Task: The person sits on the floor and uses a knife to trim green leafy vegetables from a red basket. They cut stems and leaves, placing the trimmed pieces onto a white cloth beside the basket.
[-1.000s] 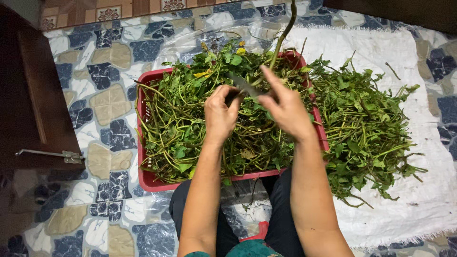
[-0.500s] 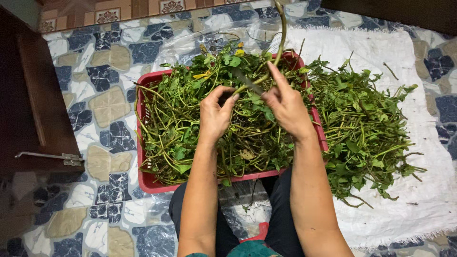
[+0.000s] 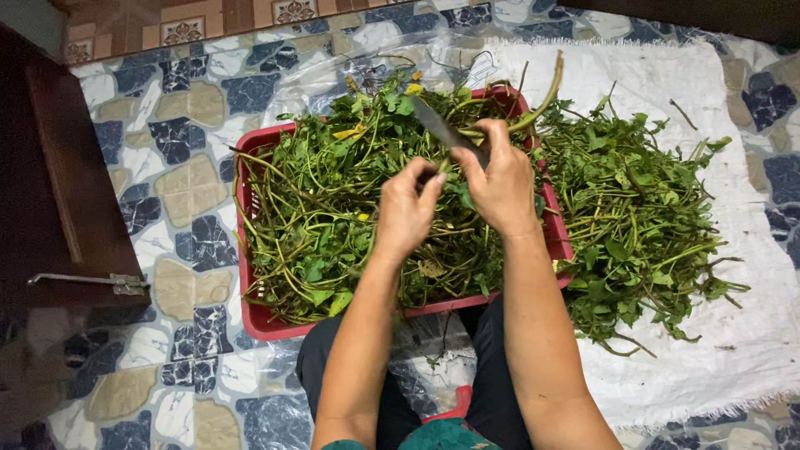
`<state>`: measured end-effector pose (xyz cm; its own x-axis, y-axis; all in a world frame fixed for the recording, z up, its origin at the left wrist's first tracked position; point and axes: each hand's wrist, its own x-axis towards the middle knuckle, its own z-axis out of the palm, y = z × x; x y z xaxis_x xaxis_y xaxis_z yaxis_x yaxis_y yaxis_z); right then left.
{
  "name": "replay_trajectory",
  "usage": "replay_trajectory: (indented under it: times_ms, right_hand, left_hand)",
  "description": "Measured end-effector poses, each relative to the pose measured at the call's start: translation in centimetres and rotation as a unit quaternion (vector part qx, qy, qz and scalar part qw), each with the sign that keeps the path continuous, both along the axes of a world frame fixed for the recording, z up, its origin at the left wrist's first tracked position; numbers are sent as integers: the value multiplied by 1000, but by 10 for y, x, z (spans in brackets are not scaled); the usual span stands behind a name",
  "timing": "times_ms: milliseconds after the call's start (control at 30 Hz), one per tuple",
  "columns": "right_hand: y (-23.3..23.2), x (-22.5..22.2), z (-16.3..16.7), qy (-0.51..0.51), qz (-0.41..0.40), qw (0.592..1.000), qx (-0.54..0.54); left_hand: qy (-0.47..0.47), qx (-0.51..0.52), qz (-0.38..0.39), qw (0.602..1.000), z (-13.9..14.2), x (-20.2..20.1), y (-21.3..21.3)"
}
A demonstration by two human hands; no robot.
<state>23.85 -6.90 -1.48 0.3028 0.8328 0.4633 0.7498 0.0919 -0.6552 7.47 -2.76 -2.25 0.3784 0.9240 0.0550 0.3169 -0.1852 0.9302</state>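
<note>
A red plastic tray [image 3: 250, 308] full of leafy green stems [image 3: 317, 225] sits on the floor in front of me. My right hand [image 3: 500, 179] grips a knife [image 3: 442, 129] with its blade pointing up-left, along with a thick green stem [image 3: 546, 96] that curves up to the right. My left hand [image 3: 408, 208] pinches the lower part of a stem right beside the knife, above the middle of the tray.
A second pile of green stems [image 3: 633, 225] lies on a white cloth [image 3: 733, 350] to the right of the tray. Patterned floor tiles [image 3: 183, 100] surround it. A dark wooden door with a metal latch [image 3: 92, 282] stands at the left. My knees are under the tray's near edge.
The long stem in my right hand has swung from upright to leaning right. Both hands have drawn closer together over the tray, with the knife blade now showing clearly.
</note>
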Motion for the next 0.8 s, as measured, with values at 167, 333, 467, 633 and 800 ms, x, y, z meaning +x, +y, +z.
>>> replay_trajectory:
  times_ms: [167,333,467,633,800]
  right_hand:
    - [8,64,22,11,-242,969,44]
    - [-31,71,30,312,-95,943,-74]
    - [-18,33,16,469,187,848,-161]
    - [12,14,-2,509,220,822,-132]
    - [9,23,-9,508,182,840,-52]
  left_hand:
    - [-24,197,-13,980,4,3,-19]
    - [-48,114,85,989,0,13,-7]
    - [-133,130,82,979,-20,30,-3]
    - [-30,110,70,991,-59,18,19]
    - [270,123,12,955,-77,-12,50]
